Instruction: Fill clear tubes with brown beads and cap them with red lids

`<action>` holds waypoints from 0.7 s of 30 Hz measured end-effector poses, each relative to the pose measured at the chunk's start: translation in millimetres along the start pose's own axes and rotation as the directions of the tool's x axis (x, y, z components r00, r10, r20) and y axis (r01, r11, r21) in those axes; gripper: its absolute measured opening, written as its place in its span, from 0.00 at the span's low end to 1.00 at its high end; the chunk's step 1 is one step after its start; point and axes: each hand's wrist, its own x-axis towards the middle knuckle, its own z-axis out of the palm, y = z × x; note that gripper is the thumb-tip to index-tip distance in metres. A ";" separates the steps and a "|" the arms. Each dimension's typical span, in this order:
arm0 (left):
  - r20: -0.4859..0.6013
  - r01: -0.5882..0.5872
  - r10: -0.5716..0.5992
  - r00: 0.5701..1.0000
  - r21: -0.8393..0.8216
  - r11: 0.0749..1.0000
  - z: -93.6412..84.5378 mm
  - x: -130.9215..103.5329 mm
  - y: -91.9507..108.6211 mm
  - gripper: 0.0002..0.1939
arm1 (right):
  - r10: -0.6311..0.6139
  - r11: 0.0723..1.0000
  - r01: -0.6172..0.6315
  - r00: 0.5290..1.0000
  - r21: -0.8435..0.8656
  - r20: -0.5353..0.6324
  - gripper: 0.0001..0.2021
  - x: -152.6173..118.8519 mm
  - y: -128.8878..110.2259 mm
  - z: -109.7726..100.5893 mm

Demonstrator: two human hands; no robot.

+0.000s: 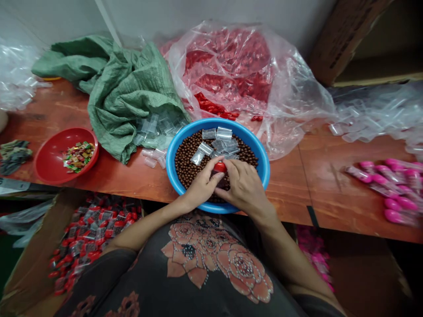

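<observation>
Over a blue basin (pixel 172 176) on the table, both my hands are closed around one small clear container with a red cap (pixel 220 167). My left hand (pixel 203 182) grips it from the left, fingertips at the cap. From the right my right hand (pixel 244 187) presses against the cap, its thumb lower down. Most of the container's body is hidden by my fingers. Small round brown balls (pixel 187 156) fill the basin. Several clear plastic tubes (pixel 224 133) lie on top of the balls, just beyond my hands.
Behind the basin is a clear bag of red pieces (pixel 231 66). A green cloth sack (pixel 132 97) and red bowl of wrapped sweets (pixel 46 163) are left. Pink-capped tubes (pixel 393 180) lie right. Below left, a box holds red-capped containers (pixel 89 237).
</observation>
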 end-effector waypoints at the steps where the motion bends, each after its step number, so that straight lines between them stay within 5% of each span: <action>1: -0.010 0.007 -0.006 1.000 0.018 1.000 0.4 -0.6 -0.4 0.23 | -0.005 1.000 0.005 1.000 -0.004 0.002 0.33 0.2 -0.3 1.1; 8: -0.032 0.078 -0.076 0.997 0.072 0.994 6.5 -7.4 -5.0 0.26 | -0.020 0.999 0.019 0.999 -0.039 -0.044 0.24 -0.6 3.4 11.2; 11: 0.061 0.096 -0.105 0.993 0.134 0.986 0.1 -8.1 -2.6 0.28 | -0.020 0.999 0.018 0.999 -0.040 -0.044 0.24 -7.2 2.5 11.3; 13: 0.192 0.090 -0.137 0.972 0.236 0.968 -11.2 -3.1 -0.5 0.25 | 0.018 1.000 -0.018 0.998 0.006 0.056 0.26 -15.3 0.2 7.1; 18: 0.324 -0.106 -0.097 0.941 0.557 0.824 -35.5 32.6 -1.3 0.18 | 0.035 0.973 -0.115 0.930 0.200 0.366 0.43 -33.2 15.5 -11.6; 21: 0.438 -0.263 -0.023 0.899 0.579 0.772 -23.9 56.3 -8.2 0.13 | 0.147 0.885 -0.258 0.945 0.387 0.294 0.32 -28.5 57.7 -11.2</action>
